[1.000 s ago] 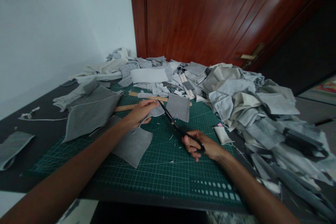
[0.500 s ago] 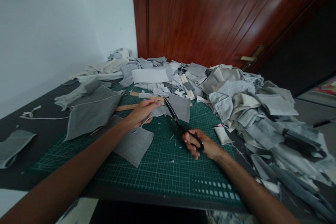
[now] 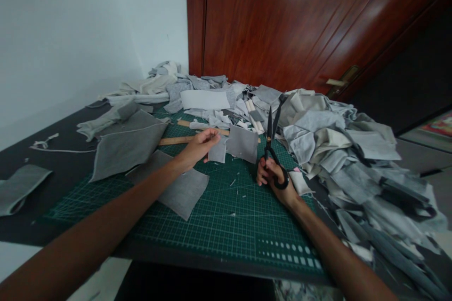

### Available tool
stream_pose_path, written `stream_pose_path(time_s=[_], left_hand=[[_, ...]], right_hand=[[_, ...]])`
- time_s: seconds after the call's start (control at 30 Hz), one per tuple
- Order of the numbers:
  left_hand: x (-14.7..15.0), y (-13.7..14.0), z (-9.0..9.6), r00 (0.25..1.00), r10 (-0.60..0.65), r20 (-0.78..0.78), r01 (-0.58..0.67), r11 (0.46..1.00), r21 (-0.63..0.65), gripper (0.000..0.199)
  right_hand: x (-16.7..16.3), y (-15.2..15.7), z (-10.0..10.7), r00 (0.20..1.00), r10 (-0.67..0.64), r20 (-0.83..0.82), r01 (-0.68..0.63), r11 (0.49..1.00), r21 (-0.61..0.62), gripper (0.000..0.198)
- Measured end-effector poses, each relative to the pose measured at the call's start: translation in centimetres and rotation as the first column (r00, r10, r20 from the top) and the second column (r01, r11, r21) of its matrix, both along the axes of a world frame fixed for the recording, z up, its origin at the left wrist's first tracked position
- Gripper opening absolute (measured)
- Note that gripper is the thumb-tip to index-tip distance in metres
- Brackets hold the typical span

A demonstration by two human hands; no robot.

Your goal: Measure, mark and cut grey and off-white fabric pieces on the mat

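Observation:
Between the fingertips of my left hand (image 3: pixel 200 146) hangs a small light-grey fabric piece (image 3: pixel 217 150), held just above the mat. My right hand (image 3: pixel 275 178) grips the black-handled scissors (image 3: pixel 269 138), whose blades are spread and point away from me. The scissors are apart from the fabric. Another grey fabric square (image 3: pixel 243 143) lies on the green cutting mat (image 3: pixel 219 225), just right of the held piece. Below my left wrist, a larger grey fabric piece (image 3: pixel 185 193) rests on the mat.
Wooden rulers (image 3: pixel 176 140) lie behind my left hand. A big heap of grey and cream fabric (image 3: pixel 339 146) covers the right side, with more scraps (image 3: pixel 205 99) along the back. Folded grey fabric (image 3: pixel 130 143) sits at left. A wooden door (image 3: pixel 268 23) stands behind the table.
The scissors have moved right and away from the held fabric, their blades now wider apart. My left hand has lifted the fabric piece so it hangs flat and straight.

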State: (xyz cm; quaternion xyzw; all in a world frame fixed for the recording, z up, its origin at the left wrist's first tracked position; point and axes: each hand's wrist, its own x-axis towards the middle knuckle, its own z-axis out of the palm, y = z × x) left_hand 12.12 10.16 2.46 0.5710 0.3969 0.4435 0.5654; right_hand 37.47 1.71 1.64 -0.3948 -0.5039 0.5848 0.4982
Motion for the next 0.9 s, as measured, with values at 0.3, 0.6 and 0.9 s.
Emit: stream_pose_path(time_s=[0.3, 0.6, 0.9], left_hand=[[-0.05, 0.14, 0.07, 0.999, -0.009, 0.032, 0.011, 0.998, -0.06, 0.016], [0.4, -0.01, -0.21, 0.997, -0.054, 0.049, 0.052, 0.998, 0.028, 0.031], [0.53, 0.13, -0.86, 0.994, -0.104, -0.01, 0.105, 0.994, 0.037, 0.028]], right_hand=[[0.21, 0.37, -0.09, 0.985, -0.137, 0.101, 0.135, 0.991, 0.027, 0.044], [0.41, 0.45, -0.25, 0.988, -0.134, 0.077, 0.132, 0.991, 0.019, 0.041], [0.33, 0.56, 0.03, 0.99, -0.127, 0.06, 0.127, 0.992, 0.001, 0.044]])
